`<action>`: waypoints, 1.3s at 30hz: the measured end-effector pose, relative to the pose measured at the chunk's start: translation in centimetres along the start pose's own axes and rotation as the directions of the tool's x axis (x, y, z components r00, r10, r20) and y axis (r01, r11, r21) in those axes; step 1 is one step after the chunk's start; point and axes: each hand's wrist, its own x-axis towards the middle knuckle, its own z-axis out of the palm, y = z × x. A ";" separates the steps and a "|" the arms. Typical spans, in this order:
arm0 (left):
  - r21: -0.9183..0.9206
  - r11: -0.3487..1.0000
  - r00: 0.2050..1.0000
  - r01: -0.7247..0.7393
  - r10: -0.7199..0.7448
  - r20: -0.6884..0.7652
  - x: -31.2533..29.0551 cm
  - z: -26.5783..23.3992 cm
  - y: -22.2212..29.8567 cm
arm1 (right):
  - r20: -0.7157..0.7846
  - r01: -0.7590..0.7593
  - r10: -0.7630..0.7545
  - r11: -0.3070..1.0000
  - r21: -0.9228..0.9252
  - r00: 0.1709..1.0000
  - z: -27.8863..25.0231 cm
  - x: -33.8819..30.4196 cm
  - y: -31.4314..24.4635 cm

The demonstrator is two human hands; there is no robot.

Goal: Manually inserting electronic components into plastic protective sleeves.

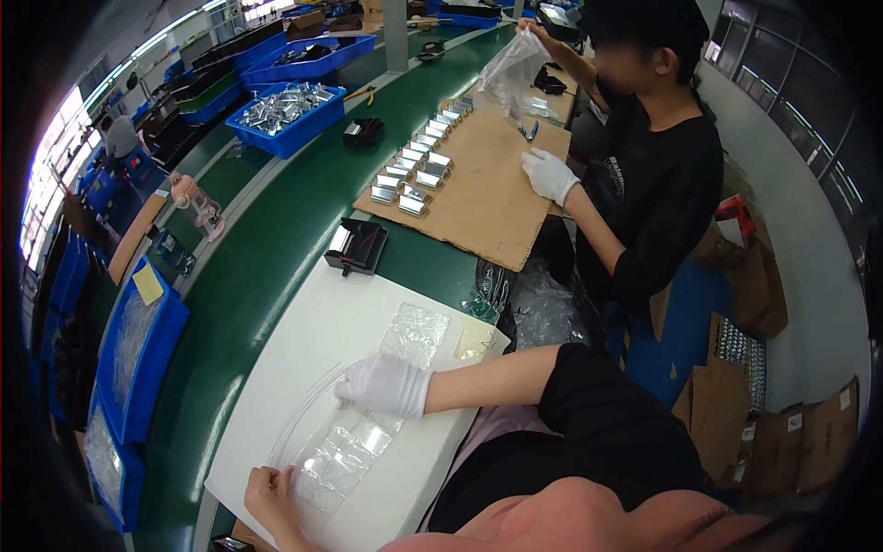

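Observation:
A thin clear plastic strip bows in an arc above the white board. My left hand, bare, pinches its near end, fingers closed. The white-gloved right hand is closed at the strip's far end; its fingertips are partly hidden by the glove. Under and beside my hands lie flat clear plastic sleeves, and another clear sleeve lies farther up the board. A black device with a shiny panel stands just past the board's far edge.
A co-worker's gloved hand rests over a cardboard sheet bearing rows of shiny metal parts. Blue-handled pliers lie there too. Leftward are a blue bin of metal pieces, a pink bottle and blue trays.

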 end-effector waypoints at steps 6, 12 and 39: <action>0.246 0.911 0.885 -0.331 0.390 -0.254 -1.3 1.2 3.2 | 0.108 -0.021 0.016 0.999 0.043 0.994 0.8 1.5 0.7; -0.064 0.968 0.969 -0.244 0.241 -0.062 -1.9 3.7 7.7 | 0.317 0.136 -0.171 0.982 0.131 0.933 -0.4 1.9 1.4; 0.347 0.761 0.703 -0.548 0.644 -0.302 0.0 -3.3 2.9 | 0.000 0.606 -0.633 0.741 -0.287 0.774 -16.7 5.0 7.9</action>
